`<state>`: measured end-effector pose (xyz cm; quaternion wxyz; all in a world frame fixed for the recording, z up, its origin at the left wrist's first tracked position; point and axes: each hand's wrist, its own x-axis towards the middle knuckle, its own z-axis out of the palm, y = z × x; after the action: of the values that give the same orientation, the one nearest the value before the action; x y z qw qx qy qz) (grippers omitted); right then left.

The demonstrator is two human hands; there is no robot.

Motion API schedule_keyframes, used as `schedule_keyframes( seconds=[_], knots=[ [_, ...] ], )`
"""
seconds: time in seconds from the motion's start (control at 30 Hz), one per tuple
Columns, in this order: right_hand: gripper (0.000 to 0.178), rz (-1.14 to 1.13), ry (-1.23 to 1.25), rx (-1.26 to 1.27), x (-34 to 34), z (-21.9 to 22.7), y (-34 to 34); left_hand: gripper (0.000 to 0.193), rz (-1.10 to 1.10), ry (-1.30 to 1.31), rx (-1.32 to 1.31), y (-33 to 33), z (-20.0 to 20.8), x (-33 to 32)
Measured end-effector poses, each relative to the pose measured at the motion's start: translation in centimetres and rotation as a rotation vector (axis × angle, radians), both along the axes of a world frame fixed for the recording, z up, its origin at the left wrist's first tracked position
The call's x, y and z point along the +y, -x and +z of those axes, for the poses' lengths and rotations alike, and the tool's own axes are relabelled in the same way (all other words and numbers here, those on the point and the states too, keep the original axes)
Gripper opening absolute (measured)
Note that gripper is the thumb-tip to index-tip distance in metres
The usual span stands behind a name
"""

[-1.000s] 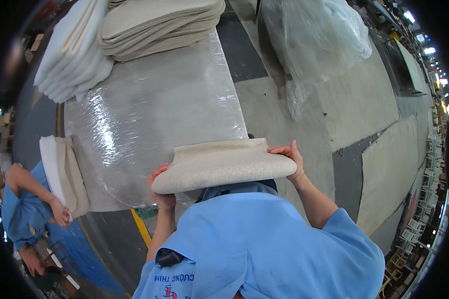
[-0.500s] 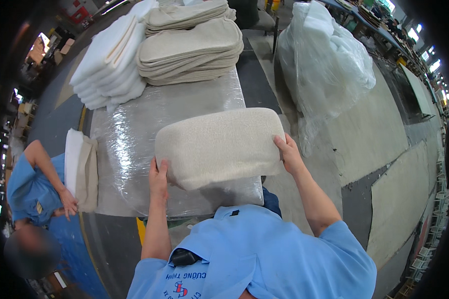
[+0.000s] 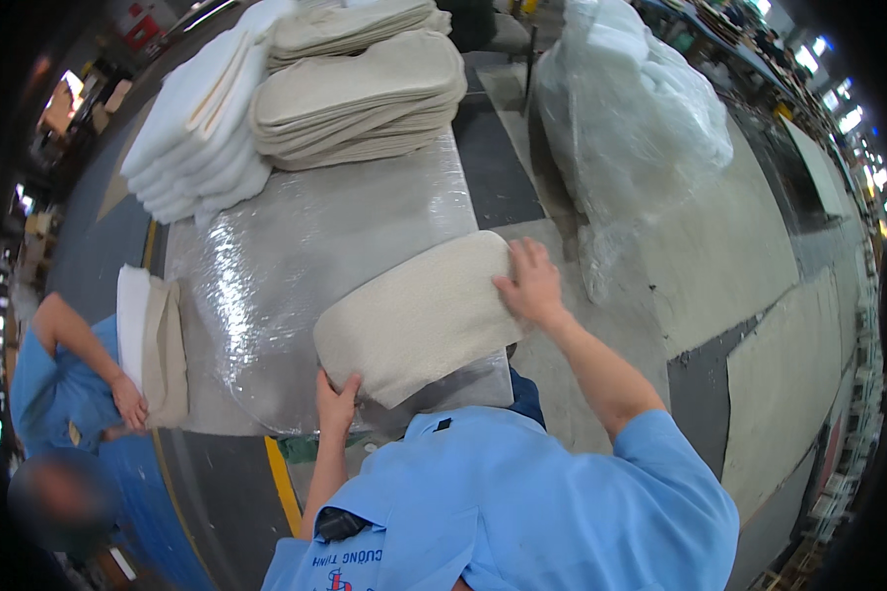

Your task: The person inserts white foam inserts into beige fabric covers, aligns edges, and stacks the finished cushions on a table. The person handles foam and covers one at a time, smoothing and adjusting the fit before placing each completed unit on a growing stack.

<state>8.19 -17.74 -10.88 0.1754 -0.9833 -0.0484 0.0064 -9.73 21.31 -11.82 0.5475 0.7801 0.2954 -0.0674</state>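
A beige fabric cushion cover [image 3: 419, 315], long with rounded corners, is tilted over the near part of a plastic-wrapped table [image 3: 325, 227], its right end farther from me. At its near left corner, my left hand [image 3: 337, 402] grips the edge, thumb on top and the other fingers mostly hidden below. My right hand [image 3: 534, 284] lies against the right end with fingers spread and stretched out. Beyond, on the same table, stands a stack of similar beige covers [image 3: 360, 98], beside a pile of folded white padding [image 3: 202, 118].
At the left, a co-worker in a blue shirt [image 3: 69, 364] has a hand by an upright white and beige piece [image 3: 153, 345] at the table's side. Right of the table, a large clear plastic bag [image 3: 631, 118] of white stuffing stands on the floor. Flat sheets [image 3: 788, 384] cover the floor farther right.
The cover has turned, its left end coming nearer me and its lower edge dropping toward the table. My right hand has gone from pinching its edge to lying spread on its end.
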Motion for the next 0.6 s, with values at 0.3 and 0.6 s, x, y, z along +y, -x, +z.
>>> schedule_keyframes(
  seconds=[0.3, 0.6],
  knots=[
    [0.062, 0.591, -0.468, 0.121, 9.2, -0.5, 9.9, 0.093, -0.055, 0.188, 0.153, -1.3, 3.4, 0.0],
    [0.063, -0.533, -1.601, 0.417, -2.6, 0.8, 2.5, 0.073, 0.127, 0.029, -0.024, -7.2, 0.9, -2.3]
  ],
)
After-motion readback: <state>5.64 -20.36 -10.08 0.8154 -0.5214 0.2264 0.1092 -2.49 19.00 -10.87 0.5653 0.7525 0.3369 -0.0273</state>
